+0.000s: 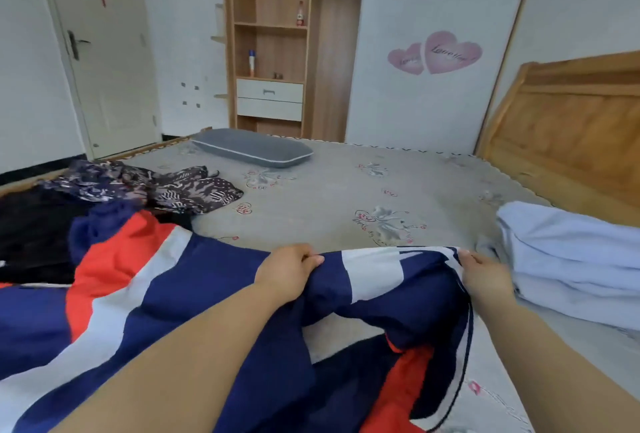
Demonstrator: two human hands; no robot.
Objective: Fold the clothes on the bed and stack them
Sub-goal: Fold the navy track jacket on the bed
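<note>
My left hand (289, 268) and right hand (485, 273) each pinched the far edge of the navy-red-white jacket (173, 294), lifted slightly off the bed (329, 197). Pale blue folded garment (571, 259) lay just right of it.

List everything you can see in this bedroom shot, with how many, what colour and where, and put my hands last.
jacket: one, navy, red and white, spread across the near bed, far edge lifted
patterned garment: one, dark with pale print, crumpled, far left on the bed
black garment: one, left edge of the bed
pale blue clothes: a folded pile, right side of the bed
pillow: one, grey, far end of the bed
bed sheet: one, grey with flowers
headboard: one, wooden, right
shelf unit: one, wooden, two white drawers, far wall
bottles: two, on the shelves
heart stickers: two, pink, wall
door: one, white, left
left hand: fingers grip the jacket edge
right hand: fingers grip the same edge
</note>
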